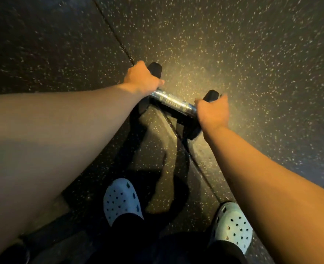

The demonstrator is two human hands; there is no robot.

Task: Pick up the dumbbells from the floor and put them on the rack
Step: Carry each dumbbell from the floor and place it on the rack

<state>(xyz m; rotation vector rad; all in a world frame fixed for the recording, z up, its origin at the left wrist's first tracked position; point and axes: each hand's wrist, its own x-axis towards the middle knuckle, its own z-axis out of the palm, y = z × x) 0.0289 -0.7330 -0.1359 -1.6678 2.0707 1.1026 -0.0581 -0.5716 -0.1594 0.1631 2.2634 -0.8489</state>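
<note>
over the dark speckled rubber floor, seen from the head camera looking straight down, a dumbbell with a knurled chrome handle and black ends sits between two bare outstretched arms. the left hand is closed over the far end of the dumbbell, fingers curled down around the black head where it meets the handle. the right hand is wrapped over the near end in the same way, its fingers hidden behind the head. the middle of the handle shows bare between the two hands. the dumbbell lies on a slant, its far end up and to the left, its near end lower and to the right, across a seam in the floor tiles. whether it rests on the floor or is just clear of it cannot be told; a dark shadow lies under it. nearer the body, two pale perforated clogs stand on the floor, well apart, below dark trouser legs.
</note>
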